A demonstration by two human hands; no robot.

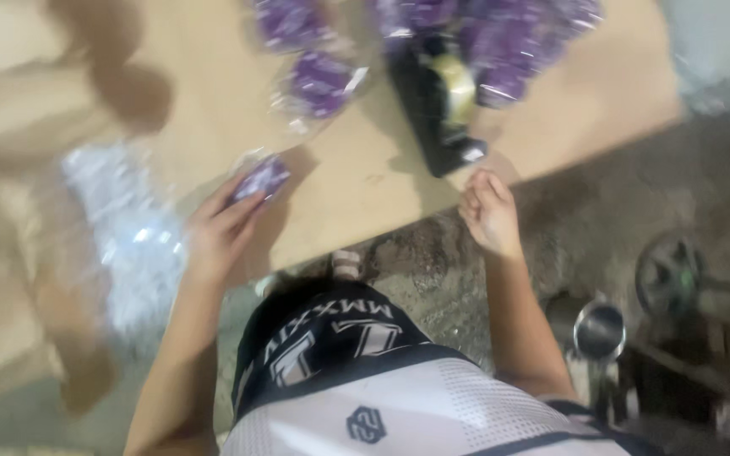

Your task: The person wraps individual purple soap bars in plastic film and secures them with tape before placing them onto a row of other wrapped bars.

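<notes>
while the view is blurred, the left hand [217, 232] pinches a small purple packet [261, 179] at the surface [356, 181] edge. right hand [490, 211] is loosely curled, holding nothing, just beside a black tape dispenser [437, 105]. more purple packets [500, 42] lie farther back.

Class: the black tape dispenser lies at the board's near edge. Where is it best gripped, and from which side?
Probably across the narrow near end of the black tape dispenser, from the right: the right hand is beside it, and purple clear-wrapped packets crowd its far end.
</notes>
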